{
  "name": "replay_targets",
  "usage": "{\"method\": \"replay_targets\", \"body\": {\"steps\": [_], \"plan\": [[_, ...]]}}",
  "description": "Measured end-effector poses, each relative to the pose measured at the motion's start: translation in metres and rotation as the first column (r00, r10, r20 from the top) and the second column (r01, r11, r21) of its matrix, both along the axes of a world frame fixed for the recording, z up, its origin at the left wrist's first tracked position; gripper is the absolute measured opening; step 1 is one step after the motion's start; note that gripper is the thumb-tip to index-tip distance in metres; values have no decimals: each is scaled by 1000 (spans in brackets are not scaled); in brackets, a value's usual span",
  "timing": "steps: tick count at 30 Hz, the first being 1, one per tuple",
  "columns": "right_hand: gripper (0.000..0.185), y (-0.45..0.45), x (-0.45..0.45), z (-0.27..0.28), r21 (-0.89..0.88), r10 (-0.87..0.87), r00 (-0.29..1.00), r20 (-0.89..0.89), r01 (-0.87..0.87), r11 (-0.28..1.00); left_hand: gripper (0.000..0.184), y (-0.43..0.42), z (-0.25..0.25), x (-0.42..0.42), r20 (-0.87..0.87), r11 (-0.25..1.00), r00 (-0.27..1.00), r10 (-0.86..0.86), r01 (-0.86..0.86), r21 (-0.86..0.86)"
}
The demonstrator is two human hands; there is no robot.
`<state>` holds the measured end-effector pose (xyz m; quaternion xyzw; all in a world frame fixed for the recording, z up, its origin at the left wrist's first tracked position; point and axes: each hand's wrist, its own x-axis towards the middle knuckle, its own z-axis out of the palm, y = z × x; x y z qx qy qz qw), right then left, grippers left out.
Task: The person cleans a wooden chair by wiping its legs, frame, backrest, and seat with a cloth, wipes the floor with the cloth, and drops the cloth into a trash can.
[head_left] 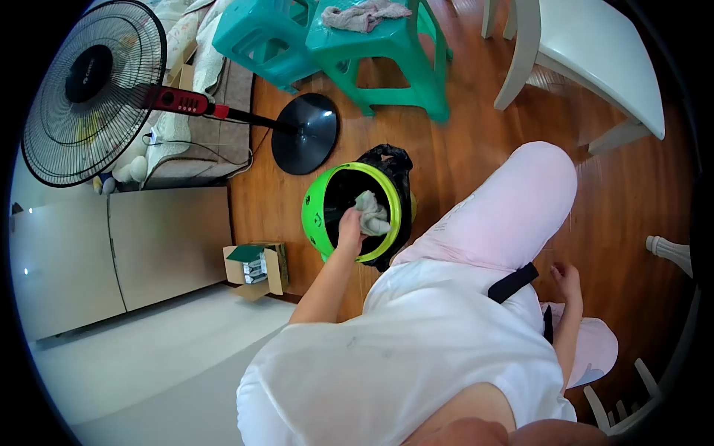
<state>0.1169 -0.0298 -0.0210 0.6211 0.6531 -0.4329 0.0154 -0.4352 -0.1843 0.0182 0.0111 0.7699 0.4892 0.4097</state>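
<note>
My left hand (pixel 350 229) is closed on a crumpled grey-white cloth (pixel 372 215). It holds the cloth over the mouth of a green trash can (pixel 315 212) with a yellow-green rim. A black bag (pixel 394 160) lines the can and bunches up outside the rim. Off to the right, beside my pink-trousered legs, my right hand (pixel 567 280) hangs with loosely bent fingers apart and nothing visible in it. A black strap (pixel 513 282) lies across my clothing near that hand.
A standing fan (pixel 306 134) rises behind the can. Teal plastic stools (pixel 379 46) stand beyond, one with a cloth (pixel 364 15) on it. A white chair (pixel 595 52) is at upper right. An opened cardboard box (pixel 277 269) sits by the silver cabinet (pixel 175 245).
</note>
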Motion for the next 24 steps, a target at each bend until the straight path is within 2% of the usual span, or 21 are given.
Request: {"method": "replay_targets", "body": {"steps": [1, 2, 3, 4, 5, 6, 7, 9, 10, 12, 13, 14, 15, 17, 18, 19, 21, 22, 23, 24], "plan": [[27, -1, 1, -4, 15, -12, 1000, -28, 12, 1000, 31, 0, 7, -3, 78, 995, 994, 70, -64, -80], [25, 5, -1, -11, 43, -30, 998, -63, 33, 999, 27, -17, -38, -18, -68, 985, 986, 151, -156, -67], [25, 13, 1, -22, 55, -41, 996, -74, 46, 997, 27, -8, -28, -15, -77, 988, 987, 140, -144, -53], [25, 15, 6, -32, 39, -50, 996, -75, 53, 998, 25, -3, -20, -11, -407, 995, 909, -90, 67, -70], [26, 5, 13, -30, 1, -51, 997, -60, 51, 999, 27, -9, -13, -1, -661, 953, 689, -298, 251, -168], [26, -6, 22, -27, -26, -45, 998, -45, 44, 999, 31, -11, -12, -1, -670, 931, 647, -364, 230, -284], [25, -6, 22, -29, 12, -18, 999, -43, 19, 1000, 32, -21, -23, -7, -590, 903, 714, -377, 139, -407], [25, 14, 4, -31, 89, -18, 997, -70, 24, 996, 35, -16, -14, -5, -753, 930, 556, -352, 118, -348], [25, 15, 1, -28, 79, -38, 995, -89, 45, 996, 35, -6, -14, -12, -755, 927, 546, -363, 134, -349], [24, 7, -3, -6, 61, -44, 996, -83, 49, 997, 35, -22, -15, -7, -700, 913, 619, -357, 74, -401], [24, 10, -4, -10, 75, -41, 995, -96, 48, 996, 35, -15, -16, -15, -702, 919, 635, -324, 35, -393], [27, 10, 0, -13, 57, -34, 996, -85, 39, 998, 32, -13, -8, -8, -745, 949, 614, -260, 20, -314], [30, 10, -1, -18, 40, -44, 996, -77, 47, 998, 28, 5, 15, 9, -900, 971, 378, -219, 180, -161], [29, 8, -2, -13, 25, -53, 995, -88, 56, 998, 27, 9, 32, 25, -753, 941, 568, -332, 260, -218], [28, 12, -2, -11, 42, -48, 992, -116, 53, 998, 26, 4, 24, 15, -544, 866, 690, -478, 267, -423], [28, 15, -6, -11, 58, -52, 990, -132, 60, 997, 26, 4, 25, 14, -563, 872, 678, -473, 266, -412], [28, 16, -9, -11, 61, -41, 998, -57, 45, 997, 28, 13, 34, 26, -797, 918, 479, -368, 322, -231], [28, 12, -4, -9, 42, -45, 998, -40, 47, 998, 31, 13, 40, 38, -846, 888, 433, -312, 450, -97], [28, 9, -4, -10, 59, -53, 994, -97, 59, 997, 30, 22, 47, 42, -858, 902, 419, -297, 419, -107], [28, 13, -2, -8, 84, -40, 986, -160, 54, 995, 30, 12, 38, 33, -679, 864, 534, -503, 341, -371]]}}
